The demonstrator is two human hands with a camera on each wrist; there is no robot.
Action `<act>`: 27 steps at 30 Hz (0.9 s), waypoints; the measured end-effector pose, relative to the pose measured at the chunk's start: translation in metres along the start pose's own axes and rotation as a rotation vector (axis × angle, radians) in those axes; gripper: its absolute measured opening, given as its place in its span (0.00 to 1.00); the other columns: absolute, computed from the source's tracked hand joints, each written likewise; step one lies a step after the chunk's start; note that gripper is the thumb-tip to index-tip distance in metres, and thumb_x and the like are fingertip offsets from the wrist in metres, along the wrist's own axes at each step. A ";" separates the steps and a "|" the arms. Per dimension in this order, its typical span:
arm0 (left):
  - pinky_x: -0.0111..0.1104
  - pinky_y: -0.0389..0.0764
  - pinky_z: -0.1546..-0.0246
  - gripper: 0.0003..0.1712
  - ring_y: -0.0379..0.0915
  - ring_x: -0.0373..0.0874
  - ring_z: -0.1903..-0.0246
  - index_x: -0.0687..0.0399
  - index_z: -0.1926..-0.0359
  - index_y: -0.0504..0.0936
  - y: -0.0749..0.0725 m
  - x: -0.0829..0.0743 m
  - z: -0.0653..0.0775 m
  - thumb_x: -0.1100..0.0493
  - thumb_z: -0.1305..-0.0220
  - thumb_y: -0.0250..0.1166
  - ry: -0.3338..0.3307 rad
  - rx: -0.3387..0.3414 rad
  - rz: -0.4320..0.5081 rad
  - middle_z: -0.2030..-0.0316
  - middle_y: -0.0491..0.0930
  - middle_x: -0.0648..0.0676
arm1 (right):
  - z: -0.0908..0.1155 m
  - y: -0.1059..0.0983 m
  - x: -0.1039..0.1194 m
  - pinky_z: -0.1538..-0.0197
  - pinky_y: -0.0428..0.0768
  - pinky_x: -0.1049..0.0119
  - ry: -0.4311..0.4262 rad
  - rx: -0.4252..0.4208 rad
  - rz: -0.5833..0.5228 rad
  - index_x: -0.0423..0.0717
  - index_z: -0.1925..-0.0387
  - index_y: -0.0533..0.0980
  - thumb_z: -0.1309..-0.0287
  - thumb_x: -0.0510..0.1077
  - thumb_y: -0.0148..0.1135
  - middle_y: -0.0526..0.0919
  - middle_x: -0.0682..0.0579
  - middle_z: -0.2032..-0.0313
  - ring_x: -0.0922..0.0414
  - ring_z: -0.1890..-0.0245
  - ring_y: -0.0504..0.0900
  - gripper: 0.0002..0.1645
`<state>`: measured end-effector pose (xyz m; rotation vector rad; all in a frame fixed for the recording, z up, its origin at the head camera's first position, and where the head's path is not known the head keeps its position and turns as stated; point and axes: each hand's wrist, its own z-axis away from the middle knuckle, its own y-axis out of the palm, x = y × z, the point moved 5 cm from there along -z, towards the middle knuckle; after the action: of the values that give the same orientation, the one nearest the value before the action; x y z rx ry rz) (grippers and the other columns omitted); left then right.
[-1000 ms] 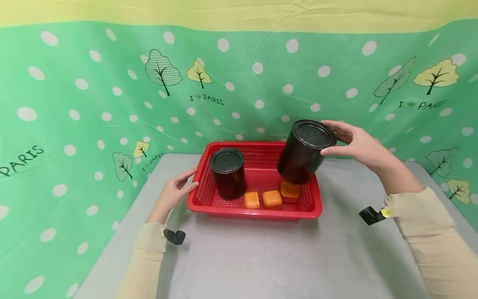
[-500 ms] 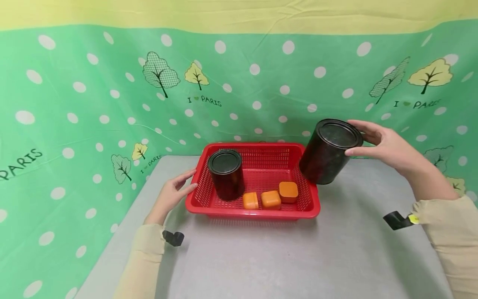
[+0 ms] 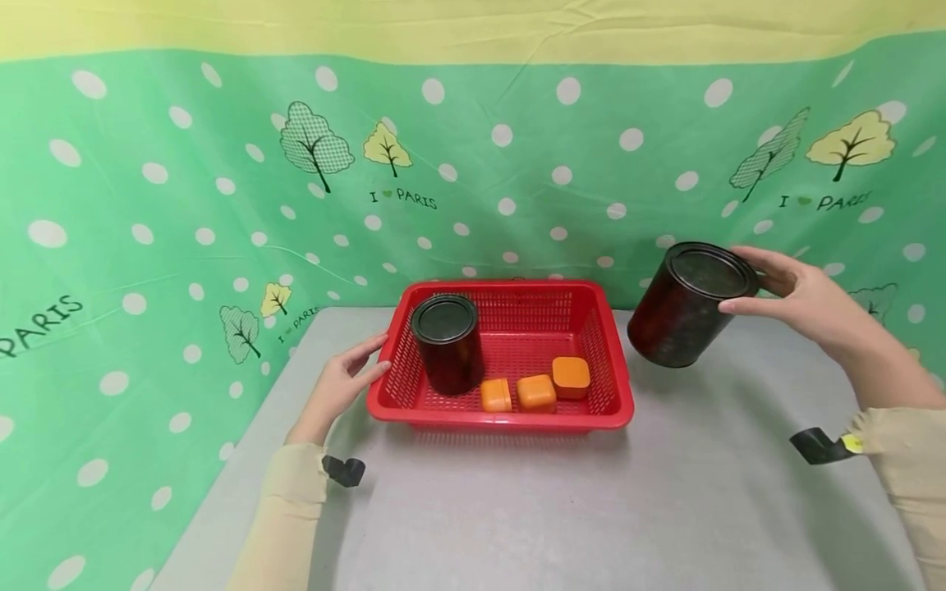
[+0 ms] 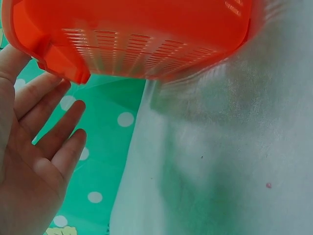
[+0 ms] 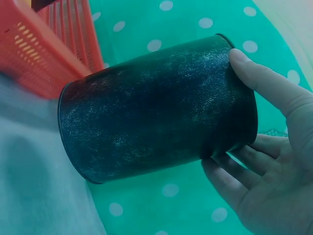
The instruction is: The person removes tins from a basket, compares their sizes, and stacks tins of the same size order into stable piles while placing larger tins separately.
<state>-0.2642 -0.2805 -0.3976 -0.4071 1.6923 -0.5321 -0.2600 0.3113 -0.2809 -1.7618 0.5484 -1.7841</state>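
Note:
My right hand (image 3: pixel 813 308) grips a black can (image 3: pixel 683 316) near its lidded top, thumb on the near side and fingers behind. Tilted, the can hangs just right of the red basket (image 3: pixel 510 420). From the right wrist view, the can (image 5: pixel 156 112) shows a scuffed dark side between thumb and fingers. My left hand (image 3: pixel 342 386) touches the basket's left rim with extended fingers; its palm (image 4: pixel 34 171) faces the camera in the left wrist view. Inside the basket, a second black can (image 3: pixel 452 353) stands upright at the left.
Three small orange containers lie along the basket's front: one left (image 3: pixel 496 396), one middle (image 3: pixel 536 394), one right (image 3: pixel 571 377). The basket sits on a grey table (image 3: pixel 502 509). A green dotted cloth (image 3: pixel 510 172) hangs behind and at the left.
My right hand has carried the black can rightward, from over the basket's right end to beyond its right rim. The left hand stays at the rim.

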 end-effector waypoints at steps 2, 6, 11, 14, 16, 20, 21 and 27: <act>0.47 0.64 0.27 0.33 0.59 0.53 0.26 0.49 0.29 0.70 0.000 -0.001 -0.001 0.50 0.32 0.66 0.005 0.005 0.000 0.28 0.67 0.55 | 0.001 -0.002 -0.007 0.35 0.62 0.56 0.007 -0.006 0.006 0.74 0.23 0.50 0.35 0.56 0.64 0.58 0.68 0.27 0.61 0.24 0.55 0.46; 0.48 0.63 0.27 0.33 0.58 0.55 0.26 0.52 0.28 0.68 0.001 -0.004 -0.002 0.53 0.31 0.65 0.019 0.019 0.016 0.27 0.66 0.57 | 0.002 -0.005 -0.018 0.29 0.60 0.45 0.034 -0.007 -0.001 0.75 0.23 0.47 0.35 0.57 0.63 0.54 0.72 0.26 0.55 0.20 0.48 0.48; 0.49 0.62 0.26 0.32 0.57 0.56 0.25 0.55 0.28 0.68 0.001 -0.004 -0.004 0.56 0.30 0.64 0.030 0.029 0.049 0.27 0.65 0.59 | 0.003 -0.005 -0.028 0.30 0.51 0.27 0.070 -0.041 0.004 0.73 0.22 0.42 0.37 0.60 0.64 0.40 0.59 0.20 0.38 0.22 0.42 0.53; 0.48 0.62 0.26 0.31 0.57 0.55 0.25 0.54 0.28 0.68 0.000 -0.004 -0.004 0.56 0.30 0.63 0.021 0.032 0.048 0.27 0.65 0.58 | 0.003 -0.006 -0.034 0.31 0.50 0.24 0.086 -0.076 0.021 0.69 0.22 0.40 0.38 0.61 0.65 0.36 0.47 0.20 0.32 0.23 0.40 0.56; 0.48 0.62 0.26 0.31 0.57 0.55 0.25 0.55 0.28 0.68 -0.001 -0.003 -0.005 0.57 0.30 0.63 0.017 0.035 0.046 0.27 0.65 0.59 | 0.004 -0.008 -0.039 0.32 0.51 0.23 0.100 -0.098 0.030 0.69 0.21 0.39 0.39 0.62 0.65 0.34 0.44 0.20 0.31 0.23 0.40 0.57; 0.50 0.62 0.27 0.32 0.57 0.57 0.25 0.56 0.28 0.67 -0.001 -0.003 -0.006 0.58 0.30 0.63 0.020 0.039 0.058 0.27 0.64 0.60 | 0.006 -0.014 -0.051 0.33 0.52 0.23 0.129 -0.144 0.035 0.71 0.22 0.38 0.39 0.63 0.65 0.35 0.41 0.21 0.31 0.24 0.41 0.57; 0.50 0.63 0.27 0.32 0.57 0.57 0.25 0.56 0.28 0.67 -0.001 -0.003 -0.006 0.58 0.30 0.63 0.021 0.040 0.059 0.27 0.65 0.60 | 0.006 -0.015 -0.054 0.34 0.53 0.23 0.139 -0.157 0.036 0.72 0.22 0.38 0.39 0.64 0.65 0.35 0.40 0.21 0.31 0.24 0.41 0.57; 0.47 0.65 0.28 0.32 0.59 0.56 0.26 0.53 0.28 0.68 0.000 -0.002 -0.006 0.55 0.30 0.63 0.016 0.044 0.044 0.27 0.65 0.59 | 0.011 -0.023 -0.071 0.34 0.53 0.22 0.176 -0.229 0.045 0.67 0.22 0.36 0.39 0.65 0.64 0.34 0.38 0.21 0.31 0.24 0.40 0.59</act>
<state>-0.2695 -0.2786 -0.3956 -0.3338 1.6983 -0.5408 -0.2538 0.3759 -0.3195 -1.7324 0.8886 -1.9198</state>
